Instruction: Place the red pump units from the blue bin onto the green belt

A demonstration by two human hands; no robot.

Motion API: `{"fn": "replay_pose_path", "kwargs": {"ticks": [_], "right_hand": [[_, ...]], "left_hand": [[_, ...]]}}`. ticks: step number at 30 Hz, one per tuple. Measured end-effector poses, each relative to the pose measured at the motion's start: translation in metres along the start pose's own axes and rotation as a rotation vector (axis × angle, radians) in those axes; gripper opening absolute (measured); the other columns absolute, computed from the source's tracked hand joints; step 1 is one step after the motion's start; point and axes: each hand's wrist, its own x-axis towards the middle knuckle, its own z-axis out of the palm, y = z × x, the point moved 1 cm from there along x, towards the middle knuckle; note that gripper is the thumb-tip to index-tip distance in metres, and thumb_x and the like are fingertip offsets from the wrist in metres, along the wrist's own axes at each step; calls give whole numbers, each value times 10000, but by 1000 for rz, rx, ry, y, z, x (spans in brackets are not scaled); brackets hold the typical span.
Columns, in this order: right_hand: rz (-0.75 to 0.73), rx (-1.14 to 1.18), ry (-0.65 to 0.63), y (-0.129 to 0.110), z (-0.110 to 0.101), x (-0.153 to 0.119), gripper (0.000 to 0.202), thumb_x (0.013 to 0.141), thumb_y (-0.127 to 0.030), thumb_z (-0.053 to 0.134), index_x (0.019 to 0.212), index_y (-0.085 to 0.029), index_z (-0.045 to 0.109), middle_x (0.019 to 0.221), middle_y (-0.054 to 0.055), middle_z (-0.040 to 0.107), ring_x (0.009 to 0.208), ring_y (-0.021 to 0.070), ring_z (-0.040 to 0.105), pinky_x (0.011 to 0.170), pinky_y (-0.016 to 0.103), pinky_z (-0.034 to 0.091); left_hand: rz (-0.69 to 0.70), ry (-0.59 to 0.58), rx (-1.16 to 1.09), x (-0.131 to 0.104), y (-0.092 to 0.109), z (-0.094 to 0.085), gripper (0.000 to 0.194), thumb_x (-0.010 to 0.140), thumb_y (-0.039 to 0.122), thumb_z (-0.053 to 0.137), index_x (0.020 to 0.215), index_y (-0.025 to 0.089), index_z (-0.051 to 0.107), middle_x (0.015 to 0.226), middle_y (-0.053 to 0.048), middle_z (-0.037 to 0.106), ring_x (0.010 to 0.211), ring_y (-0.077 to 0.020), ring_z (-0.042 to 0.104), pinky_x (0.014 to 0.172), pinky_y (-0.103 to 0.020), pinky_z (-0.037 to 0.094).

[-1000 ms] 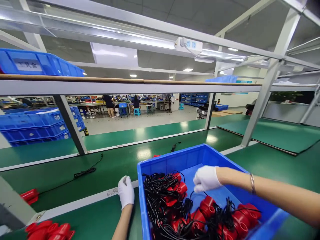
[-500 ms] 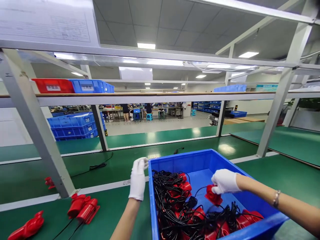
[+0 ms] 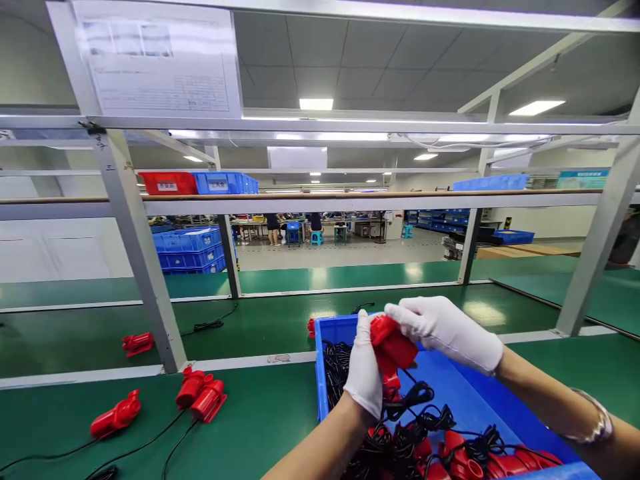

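Observation:
Both white-gloved hands are over the blue bin [image 3: 500, 393], around one red plastic pump-like part [image 3: 395, 347] with a black cord. My left hand [image 3: 364, 367] grips it from the left side, thumb up. Fingers of my right hand [image 3: 445, 333] close on its upper right edge. Below, the bin holds more red parts [image 3: 460, 460] and bundled black cables [image 3: 415, 400]. The underside of the held part is partly hidden by my left hand.
On the green bench to the left lie a pair of red parts [image 3: 203, 397], a single one [image 3: 116, 415] and another [image 3: 137, 343] behind the rack post [image 3: 143, 260]. Blue crates [image 3: 190, 250] are stacked beyond. A shelf beam [image 3: 350, 203] crosses above the bench.
My right hand has lifted the red part up and left out of the bin. My left hand has left the bin's rim and now grips that part too. The view has shifted left.

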Motion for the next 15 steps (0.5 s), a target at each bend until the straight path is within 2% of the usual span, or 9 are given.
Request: {"fn": "replay_pose_path", "kwargs": {"ticks": [3, 6, 10, 15], "right_hand": [[-98, 142, 37, -12, 4, -14, 554, 949, -639, 352, 671, -185, 506, 598, -16, 518, 537, 102, 456, 509, 210, 370], [-138, 167, 27, -13, 10, -28, 535, 968, -602, 374, 673, -186, 535, 614, -10, 559, 588, 115, 514, 575, 221, 415], [-125, 290, -82, -10, 22, -45, 499, 973, -575, 394, 723, -195, 598, 666, -4, 627, 628, 131, 574, 668, 240, 473], [-117, 149, -29, 2, 29, -56, 493, 959, -593, 387, 735, -213, 607, 645, -12, 591, 573, 120, 523, 558, 224, 424]], "left_hand": [[-121, -142, -242, -4, 7, -2, 638, 840, 734, 421, 887, 132, 627, 644, -37, 630, 492, -181, 628, 416, -268, 490], [-134, -292, -315, -10, 9, -8, 663, 851, 737, 376, 789, 127, 627, 560, -22, 582, 400, -185, 599, 306, -251, 435], [-132, -359, -329, -14, 8, -17, 688, 883, 726, 288, 763, 138, 623, 550, -33, 585, 380, -188, 593, 296, -270, 456], [-59, -386, -253, -17, 16, -20, 689, 920, 684, 207, 846, 149, 633, 545, -64, 614, 403, -190, 599, 342, -266, 471]]}}
